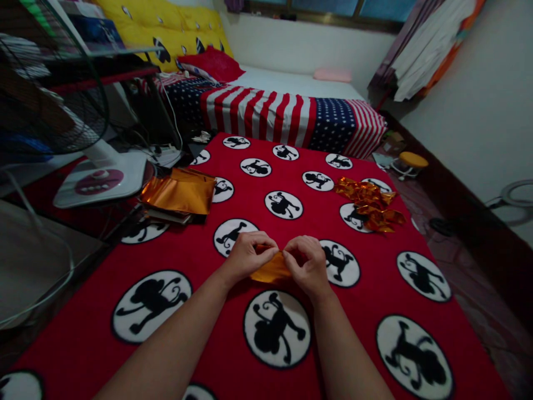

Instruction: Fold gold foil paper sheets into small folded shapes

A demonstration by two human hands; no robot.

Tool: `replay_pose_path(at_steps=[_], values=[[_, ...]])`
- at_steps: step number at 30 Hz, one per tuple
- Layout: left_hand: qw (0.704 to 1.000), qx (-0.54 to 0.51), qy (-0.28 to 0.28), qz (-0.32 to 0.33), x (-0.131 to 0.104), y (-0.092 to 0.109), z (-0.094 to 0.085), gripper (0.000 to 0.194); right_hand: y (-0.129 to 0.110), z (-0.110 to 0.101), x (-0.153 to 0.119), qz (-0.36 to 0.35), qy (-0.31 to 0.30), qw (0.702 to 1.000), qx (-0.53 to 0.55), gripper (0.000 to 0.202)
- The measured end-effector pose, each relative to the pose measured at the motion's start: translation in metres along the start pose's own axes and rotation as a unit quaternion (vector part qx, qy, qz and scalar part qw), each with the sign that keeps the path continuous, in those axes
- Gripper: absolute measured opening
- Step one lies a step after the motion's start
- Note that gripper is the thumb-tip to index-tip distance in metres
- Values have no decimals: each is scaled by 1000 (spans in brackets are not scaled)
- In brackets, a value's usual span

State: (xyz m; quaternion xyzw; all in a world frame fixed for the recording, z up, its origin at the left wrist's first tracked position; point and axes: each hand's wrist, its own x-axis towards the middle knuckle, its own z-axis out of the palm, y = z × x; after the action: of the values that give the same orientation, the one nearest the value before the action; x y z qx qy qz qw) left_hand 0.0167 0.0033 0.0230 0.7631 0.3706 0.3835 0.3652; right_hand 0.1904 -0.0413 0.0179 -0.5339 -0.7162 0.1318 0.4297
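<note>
Between my hands, low over the red monkey-print blanket (266, 228), is a small piece of shiny orange-gold foil paper (272, 271). My left hand (249, 254) pinches its upper edge with thumb and fingers. Close beside it, my right hand (306, 262) pinches the same edge from the right, the two thumbs nearly meeting. The far part of the sheet is hidden behind my fingers. A stack of flat orange foil sheets (183, 191) lies to the left on some books or cards. Several folded, crumpled foil pieces (368, 203) sit in a heap at the right.
A standing fan (97, 175) and a desk are at the left. Behind the blanket stands a bed with a striped, starred cover (266, 114). A small yellow-topped stool (412, 160) is by the right wall, near hanging clothes (433, 44).
</note>
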Motion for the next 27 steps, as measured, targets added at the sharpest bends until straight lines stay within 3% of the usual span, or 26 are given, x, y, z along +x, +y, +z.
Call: replay_pose_path(at_steps=[7,27], values=[[1000,2,-24,-1,-1,2,2,12,0,2,1,-3,-6,1000,4,11],[1000,1,25,-8,-1,-4,-11,15,9,-10,0,54,23,997,48,12]])
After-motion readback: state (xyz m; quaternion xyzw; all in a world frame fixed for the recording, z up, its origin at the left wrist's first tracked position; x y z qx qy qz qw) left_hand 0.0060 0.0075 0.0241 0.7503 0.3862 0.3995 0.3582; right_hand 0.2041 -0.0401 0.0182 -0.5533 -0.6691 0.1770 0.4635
